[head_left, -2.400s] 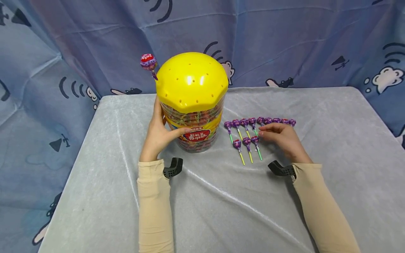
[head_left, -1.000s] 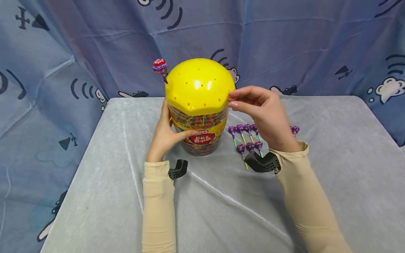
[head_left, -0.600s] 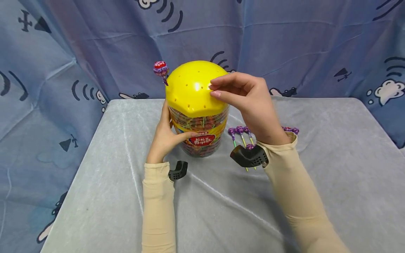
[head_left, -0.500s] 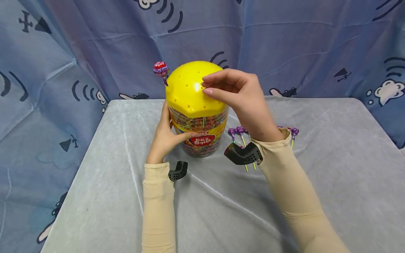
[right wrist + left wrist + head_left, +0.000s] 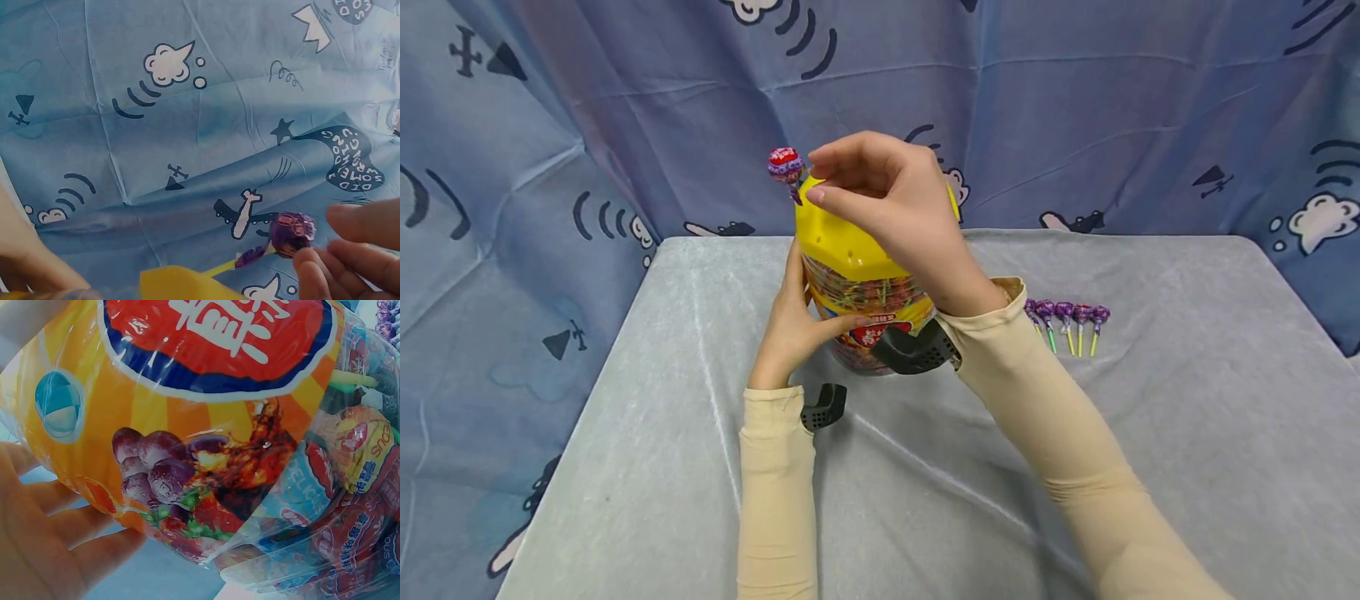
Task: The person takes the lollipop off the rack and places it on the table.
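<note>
My left hand grips the side of a clear candy jar full of wrapped candies, thumb across its yellow and red label. In the left wrist view its fingers lie along the label. A domed yellow lid with small holes tops the jar. One purple and red wrapped lollipop stands out from the lid's left side on a yellow stick. My right hand reaches across the lid, thumb and fingers parted right beside the lollipop. The right wrist view has the lollipop's head at the fingertips.
Several purple lollipops lie in a row on the grey cloth-covered table, right of the jar. My right forearm covers part of that area. A blue patterned curtain hangs behind the table.
From the lollipops on the table, my right hand has risen and moved left over the lid to the standing lollipop. My left hand keeps its hold on the jar.
</note>
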A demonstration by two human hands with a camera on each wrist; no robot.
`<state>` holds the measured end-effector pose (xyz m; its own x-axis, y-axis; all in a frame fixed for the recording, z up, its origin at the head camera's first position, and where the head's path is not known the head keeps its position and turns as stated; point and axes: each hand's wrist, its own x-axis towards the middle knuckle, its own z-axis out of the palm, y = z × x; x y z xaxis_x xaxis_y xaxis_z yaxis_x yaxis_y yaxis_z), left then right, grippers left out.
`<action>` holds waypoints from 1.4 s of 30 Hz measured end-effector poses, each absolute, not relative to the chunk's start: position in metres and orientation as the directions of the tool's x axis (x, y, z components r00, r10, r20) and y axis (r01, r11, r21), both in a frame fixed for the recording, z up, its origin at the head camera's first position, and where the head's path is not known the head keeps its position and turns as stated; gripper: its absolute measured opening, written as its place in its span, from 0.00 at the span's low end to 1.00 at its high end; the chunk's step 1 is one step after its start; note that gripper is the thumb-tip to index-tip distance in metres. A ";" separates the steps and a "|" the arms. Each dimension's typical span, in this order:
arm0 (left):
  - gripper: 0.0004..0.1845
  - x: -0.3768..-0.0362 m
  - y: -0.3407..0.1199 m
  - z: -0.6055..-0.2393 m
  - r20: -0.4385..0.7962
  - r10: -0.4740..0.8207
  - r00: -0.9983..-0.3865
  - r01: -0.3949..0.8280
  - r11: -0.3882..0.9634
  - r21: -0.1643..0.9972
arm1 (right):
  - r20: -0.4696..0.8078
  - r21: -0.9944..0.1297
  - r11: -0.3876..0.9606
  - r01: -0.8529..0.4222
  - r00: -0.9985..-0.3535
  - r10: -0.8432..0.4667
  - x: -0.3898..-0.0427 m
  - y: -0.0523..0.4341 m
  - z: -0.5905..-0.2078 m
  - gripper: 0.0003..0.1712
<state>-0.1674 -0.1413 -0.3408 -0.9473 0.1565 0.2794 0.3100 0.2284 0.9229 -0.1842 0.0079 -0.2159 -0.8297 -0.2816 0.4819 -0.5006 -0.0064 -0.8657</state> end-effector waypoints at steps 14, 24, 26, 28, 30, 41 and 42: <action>0.60 -0.175 -0.146 -0.355 0.286 0.158 -0.945 0.319 0.259 0.912 | 0.448 -0.829 0.226 -0.511 -0.850 -0.278 -0.196 -0.008 -0.208 0.19; 0.57 -0.159 -0.139 -0.326 0.249 0.164 -0.954 0.284 0.237 0.929 | 0.447 -0.819 0.249 -0.516 -0.848 -0.286 -0.202 -0.009 -0.207 0.13; 0.57 -0.159 -0.139 -0.325 0.249 0.166 -0.954 0.284 0.242 0.928 | 0.454 -0.835 0.200 -0.513 -0.847 -0.278 -0.202 -0.009 -0.208 0.12; 0.57 -0.158 -0.139 -0.324 0.249 0.168 -0.954 0.285 0.243 0.927 | 0.464 -0.846 0.145 -0.513 -0.843 -0.273 -0.202 -0.009 -0.208 0.12; 0.57 -0.158 -0.138 -0.324 0.252 0.171 -0.953 0.288 0.241 0.927 | 0.483 -0.847 0.094 -0.523 -0.832 -0.273 -0.202 -0.008 -0.209 0.12; 0.59 -0.157 -0.137 -0.324 0.200 0.148 -0.969 0.234 0.270 0.934 | 0.511 -0.859 -0.173 -0.483 -0.833 -0.214 -0.203 -0.001 -0.210 0.11; 0.59 -0.157 -0.137 -0.324 0.203 0.145 -0.968 0.236 0.267 0.934 | 0.506 -0.861 -0.186 -0.474 -0.835 -0.217 -0.203 0.000 -0.210 0.11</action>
